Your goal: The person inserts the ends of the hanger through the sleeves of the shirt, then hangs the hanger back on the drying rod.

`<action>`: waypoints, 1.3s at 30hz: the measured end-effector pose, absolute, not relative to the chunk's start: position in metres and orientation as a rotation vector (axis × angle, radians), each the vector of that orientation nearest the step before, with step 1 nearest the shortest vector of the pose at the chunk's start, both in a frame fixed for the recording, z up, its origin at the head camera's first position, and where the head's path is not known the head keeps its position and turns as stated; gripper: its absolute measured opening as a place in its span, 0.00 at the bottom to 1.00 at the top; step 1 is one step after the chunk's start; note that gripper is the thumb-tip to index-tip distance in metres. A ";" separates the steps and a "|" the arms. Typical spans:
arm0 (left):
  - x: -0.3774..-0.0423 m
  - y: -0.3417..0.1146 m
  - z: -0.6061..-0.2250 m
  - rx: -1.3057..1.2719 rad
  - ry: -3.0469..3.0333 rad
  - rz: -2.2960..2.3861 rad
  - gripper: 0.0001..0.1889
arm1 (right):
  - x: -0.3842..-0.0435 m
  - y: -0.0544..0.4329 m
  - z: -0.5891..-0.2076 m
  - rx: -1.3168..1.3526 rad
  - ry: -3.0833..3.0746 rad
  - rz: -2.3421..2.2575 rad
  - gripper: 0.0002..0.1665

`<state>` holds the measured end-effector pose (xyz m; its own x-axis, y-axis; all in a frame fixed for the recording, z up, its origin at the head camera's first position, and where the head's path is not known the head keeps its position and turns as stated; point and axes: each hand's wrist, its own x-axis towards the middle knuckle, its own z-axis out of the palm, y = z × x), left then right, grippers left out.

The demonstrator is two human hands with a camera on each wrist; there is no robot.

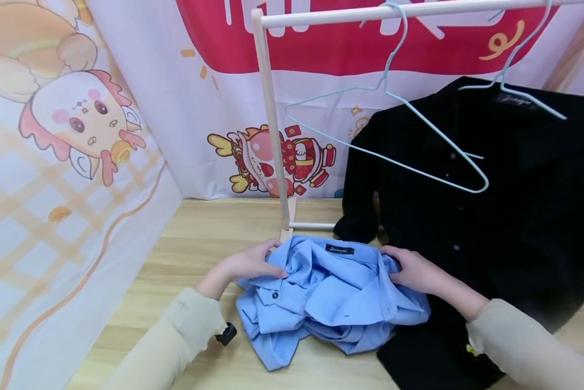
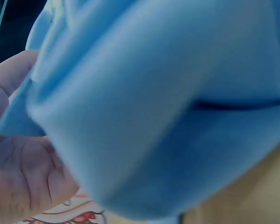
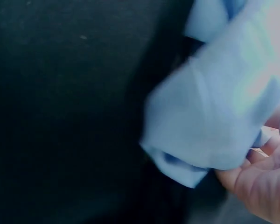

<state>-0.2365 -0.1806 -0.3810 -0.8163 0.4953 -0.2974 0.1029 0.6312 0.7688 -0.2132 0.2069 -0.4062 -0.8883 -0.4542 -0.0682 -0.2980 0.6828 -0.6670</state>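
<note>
A light blue shirt lies bunched up low over the wooden table, its dark neck label at the top and a small dark button on the left side. My left hand grips the shirt's left shoulder, thumb on top of the cloth. On the opposite shoulder, my right hand pinches the fabric beside the collar. In the left wrist view, folds of the blue cloth cover most of the fingers. The right wrist view has a blue fold between thumb and fingers, against black fabric.
Behind the shirt stands a white clothes rack. A bare pale-blue hanger hangs from its rail. To the right, a black shirt hangs on a second hanger, reaching down onto the table. A printed cloth backs the scene.
</note>
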 end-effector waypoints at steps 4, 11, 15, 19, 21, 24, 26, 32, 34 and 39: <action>-0.230 -0.181 -0.370 0.489 2.430 0.980 0.39 | -0.206 0.209 -0.394 -0.626 2.717 -0.937 0.31; -0.223 -0.190 -0.358 0.501 2.471 0.921 0.35 | -0.196 0.223 -0.373 -0.631 2.740 -1.011 0.29; -0.222 -0.197 -0.358 0.500 2.469 0.928 0.33 | -0.187 0.229 -0.367 -0.704 2.812 -1.066 0.24; -0.223 -0.199 -0.360 0.534 2.434 0.946 0.34 | -0.179 0.229 -0.367 -0.717 2.789 -1.113 0.22; -0.224 -0.198 -0.361 0.556 2.413 0.945 0.35 | -0.177 0.227 -0.369 -0.694 2.739 -1.124 0.24; -0.225 -0.194 -0.362 0.559 2.390 0.960 0.39 | -0.176 0.220 -0.373 -0.661 2.668 -1.123 0.33; -0.227 -0.192 -0.364 0.547 2.372 0.993 0.41 | -0.177 0.216 -0.377 -0.647 2.648 -1.115 0.38; -0.230 -0.187 -0.369 0.482 2.232 1.181 0.39 | -0.180 0.210 -0.384 -0.610 2.569 -1.156 0.42; -0.231 -0.185 -0.369 0.480 2.208 1.243 0.34 | -0.180 0.209 -0.382 -0.606 2.583 -1.130 0.43; -0.229 -0.181 -0.358 0.525 2.210 1.408 0.24 | -0.182 0.213 -0.366 -0.617 2.739 -1.022 0.42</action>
<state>-0.2291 -0.1810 -0.3585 -0.8191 0.5453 -0.1780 0.0693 0.4020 0.9130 -0.1818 0.2131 -0.3657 -0.9035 -0.4287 -0.0001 -0.3237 0.6824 -0.6554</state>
